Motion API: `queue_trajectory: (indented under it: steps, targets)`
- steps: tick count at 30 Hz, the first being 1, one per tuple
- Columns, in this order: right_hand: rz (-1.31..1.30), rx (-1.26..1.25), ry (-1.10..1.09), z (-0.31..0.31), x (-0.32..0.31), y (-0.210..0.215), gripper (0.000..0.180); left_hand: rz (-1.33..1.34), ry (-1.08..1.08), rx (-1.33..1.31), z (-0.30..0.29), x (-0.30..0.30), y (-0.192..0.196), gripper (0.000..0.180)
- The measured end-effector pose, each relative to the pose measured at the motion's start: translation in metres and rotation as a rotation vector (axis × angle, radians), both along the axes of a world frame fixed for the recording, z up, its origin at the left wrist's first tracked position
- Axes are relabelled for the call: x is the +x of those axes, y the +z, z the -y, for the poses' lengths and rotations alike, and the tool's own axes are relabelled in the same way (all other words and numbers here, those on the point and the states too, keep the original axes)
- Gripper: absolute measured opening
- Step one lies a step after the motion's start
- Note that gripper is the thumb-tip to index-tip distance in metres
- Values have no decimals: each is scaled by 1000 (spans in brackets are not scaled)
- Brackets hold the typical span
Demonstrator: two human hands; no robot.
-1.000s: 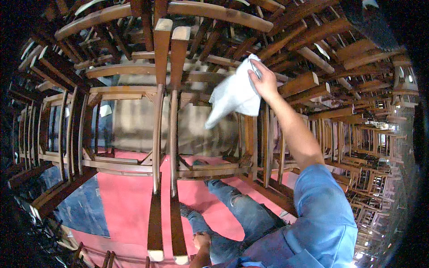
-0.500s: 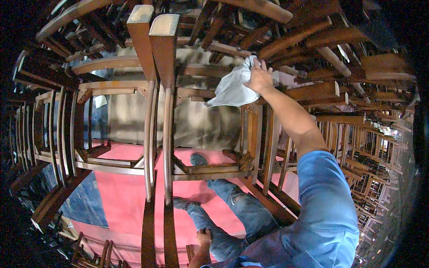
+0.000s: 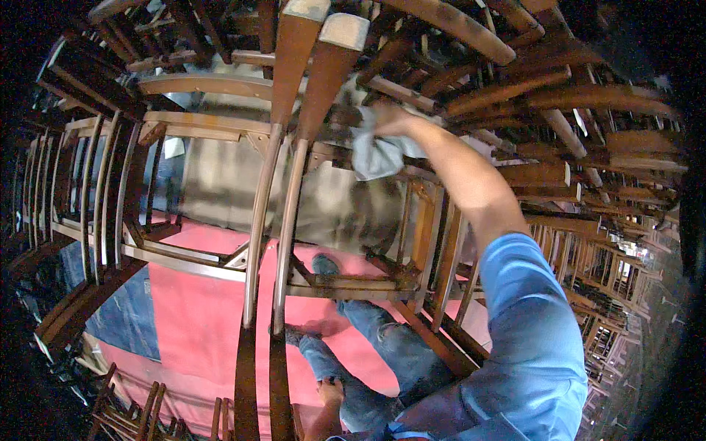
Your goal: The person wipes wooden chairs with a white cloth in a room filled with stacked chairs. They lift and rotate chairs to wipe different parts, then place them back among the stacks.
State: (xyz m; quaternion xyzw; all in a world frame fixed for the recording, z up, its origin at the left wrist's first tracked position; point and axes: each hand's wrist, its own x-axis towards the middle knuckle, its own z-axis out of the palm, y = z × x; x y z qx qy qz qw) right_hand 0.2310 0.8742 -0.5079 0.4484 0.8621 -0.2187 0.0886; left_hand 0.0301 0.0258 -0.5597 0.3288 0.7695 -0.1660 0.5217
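Note:
My right arm (image 3: 467, 173) reaches forward in a blue sleeve. My right hand (image 3: 390, 121), smeared by motion, presses a pale grey-white cloth (image 3: 382, 156) against a rail of a brown wooden chair frame (image 3: 353, 287). Part of the cloth hangs below the hand. Two long wooden legs (image 3: 318, 81) with pale ends rise just left of it. My left hand (image 3: 331, 392) rests low by my jeans-clad leg, its fingers curled. A small dark spot shows at those fingers; what it is I cannot make out.
More brown wooden frames stand at the left (image 3: 95, 198) and are stacked thickly along the right (image 3: 559, 95). A pink mat (image 3: 198, 309) covers the floor beside a dark blue sheet (image 3: 121, 316). Beige sheeting (image 3: 220, 176) lies beyond the rails.
My right hand has moved left with the cloth, toward the pale-ended legs. The cloth now bunches and hangs lower. The view has shifted slightly; my left hand stays by my leg.

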Motion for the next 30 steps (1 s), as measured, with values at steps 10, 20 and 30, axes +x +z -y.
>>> queue_trajectory:
  steps: [10, 20, 30]
  targets:
    - [18, -78, -110, 3, -45, 17, 55, 81, 100, -120, -12, -35, 5, 50]
    - [155, 233, -394, 96, 147, 76, 51, -224, 79, 189, 3, -70, 15, 56]
    - [-566, 366, -40, 270, -157, 293, 31, -74, 225, -142, -8, -163, 32, 49]
